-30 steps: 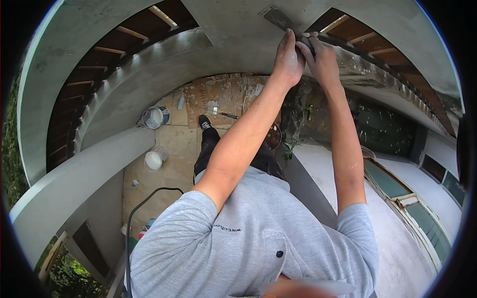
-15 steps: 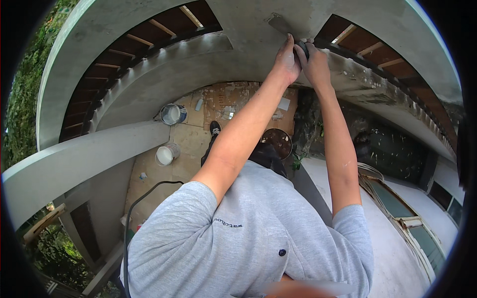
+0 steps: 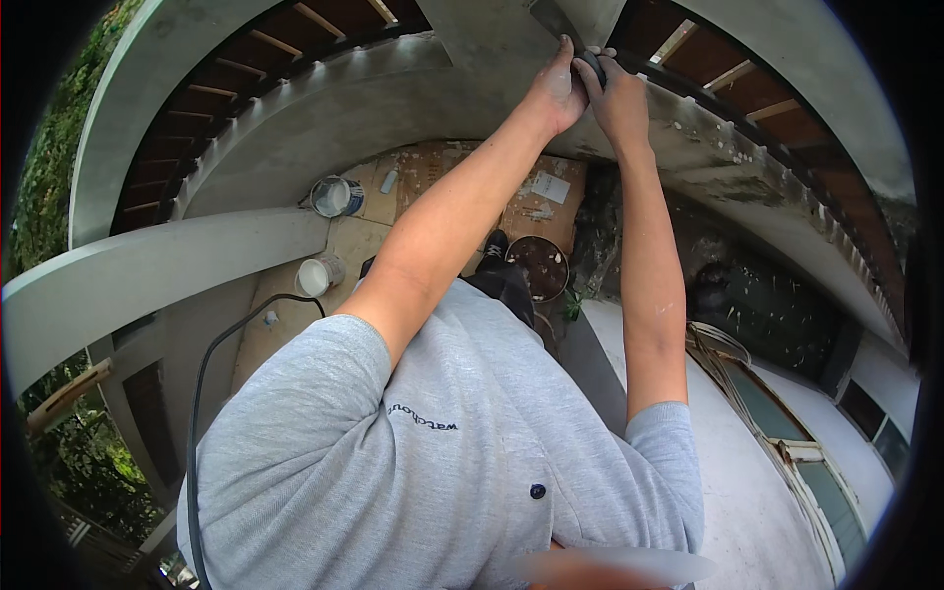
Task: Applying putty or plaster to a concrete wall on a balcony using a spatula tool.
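Observation:
Both arms reach up and forward to a putty knife [image 3: 557, 26] with a broad, dull grey blade and a dark handle. Around the handle, my right hand [image 3: 619, 96] is closed. My left hand [image 3: 557, 96], whitened with dust, is beside it, thumb pointing up along the tool near where blade meets handle; its fingers go partly out of sight behind the tool. The blade points up and left against the grey plastered concrete surface [image 3: 482, 34], between two slatted dark openings.
Below left on the cardboard-covered floor [image 3: 418, 182] stand a bucket [image 3: 336, 197] and a white tub [image 3: 320, 275]. A round dark container [image 3: 537, 268] is by my shoe [image 3: 495, 248]. A black cable [image 3: 211, 374] runs along my left side; a low wall [image 3: 187, 241] curves at left.
The view has shifted, and the putty knife and both hands now appear higher in it. A shoe now shows beside the round container. Both hands keep their hold on the tool.

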A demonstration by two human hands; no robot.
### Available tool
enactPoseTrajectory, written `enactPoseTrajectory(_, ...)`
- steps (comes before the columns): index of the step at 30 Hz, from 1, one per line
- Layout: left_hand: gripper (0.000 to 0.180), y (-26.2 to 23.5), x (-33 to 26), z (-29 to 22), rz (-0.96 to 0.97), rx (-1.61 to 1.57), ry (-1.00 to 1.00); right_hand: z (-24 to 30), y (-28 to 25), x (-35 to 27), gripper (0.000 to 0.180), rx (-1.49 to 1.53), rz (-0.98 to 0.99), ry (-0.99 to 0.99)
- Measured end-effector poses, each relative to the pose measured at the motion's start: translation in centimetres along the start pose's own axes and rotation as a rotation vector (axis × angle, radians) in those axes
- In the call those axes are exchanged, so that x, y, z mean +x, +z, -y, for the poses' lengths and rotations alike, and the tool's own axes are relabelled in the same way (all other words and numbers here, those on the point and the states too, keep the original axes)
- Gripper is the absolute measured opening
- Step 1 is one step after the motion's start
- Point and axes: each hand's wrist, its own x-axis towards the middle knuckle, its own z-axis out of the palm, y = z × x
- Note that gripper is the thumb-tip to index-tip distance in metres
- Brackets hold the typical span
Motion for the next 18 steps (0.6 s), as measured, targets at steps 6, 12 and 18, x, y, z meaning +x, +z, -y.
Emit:
enactPoseTrajectory(6,0.048,0.5,1.2,0.3,-0.017,0.016,-0.025,-1.1,0.5,0.8,0.039,0.002,-0.084,-0.02)
enactPoseTrajectory(12,0.05,0.0,0.7,0.0,0.046,-0.04,-0.004,-0.7,0.5,0.6,0.04,-0.064,-0.029,-0.021)
enactPoseTrajectory(18,0.043,1.3,0.9,0.3,0.002,-0.04,0.019,-1.8,0.1,1.2,0.041,0.102,-0.087,-0.09)
